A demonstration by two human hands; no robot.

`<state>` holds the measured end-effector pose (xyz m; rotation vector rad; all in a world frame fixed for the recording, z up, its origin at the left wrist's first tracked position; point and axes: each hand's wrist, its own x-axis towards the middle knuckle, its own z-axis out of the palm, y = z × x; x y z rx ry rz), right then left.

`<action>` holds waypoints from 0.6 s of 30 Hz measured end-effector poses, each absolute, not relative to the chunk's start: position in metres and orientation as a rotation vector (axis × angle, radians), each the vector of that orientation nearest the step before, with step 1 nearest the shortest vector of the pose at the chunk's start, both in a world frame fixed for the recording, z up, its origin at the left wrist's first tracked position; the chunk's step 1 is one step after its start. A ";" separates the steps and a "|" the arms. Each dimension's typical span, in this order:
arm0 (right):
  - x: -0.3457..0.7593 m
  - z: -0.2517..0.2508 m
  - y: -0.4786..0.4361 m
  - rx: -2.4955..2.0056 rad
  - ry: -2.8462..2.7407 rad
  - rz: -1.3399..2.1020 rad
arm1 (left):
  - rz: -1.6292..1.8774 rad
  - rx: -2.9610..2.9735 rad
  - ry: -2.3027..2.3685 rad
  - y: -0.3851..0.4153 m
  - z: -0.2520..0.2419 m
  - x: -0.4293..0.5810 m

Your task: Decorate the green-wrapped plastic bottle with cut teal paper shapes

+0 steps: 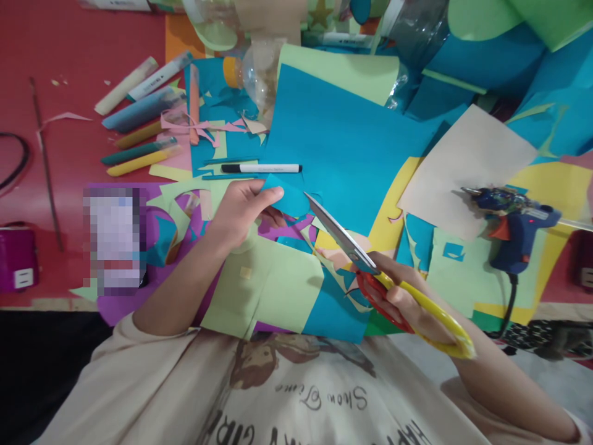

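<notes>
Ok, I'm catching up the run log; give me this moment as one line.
left hand: holds blue paper piece | right hand: holds scissors, tips near piece | glue gun: unheld

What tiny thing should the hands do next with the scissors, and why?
I'd probably open the scissors a little, so the edge of the small blue paper could slip between the blades. They look nearly closed, with tips beside that edge. The left hand pinches the paper while the right hand holds the scissors.

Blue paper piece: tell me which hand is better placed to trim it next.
Probably the right hand: it holds the scissors, tips near the blue paper piece, which the left hand pinches.
</notes>
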<state>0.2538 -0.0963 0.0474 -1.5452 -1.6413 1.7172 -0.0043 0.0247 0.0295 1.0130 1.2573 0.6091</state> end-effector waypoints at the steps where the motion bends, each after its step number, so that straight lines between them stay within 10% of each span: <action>1: 0.253 0.048 -0.096 -1.535 -1.625 1.733 | 0.619 1.004 1.252 0.025 0.030 -0.004; 10: 0.255 0.049 -0.091 -1.581 -1.575 1.644 | 0.682 1.010 1.222 0.026 0.029 -0.005; 18: 0.260 0.053 -0.072 -1.976 -2.026 0.669 | 0.647 1.057 1.189 0.023 0.025 -0.006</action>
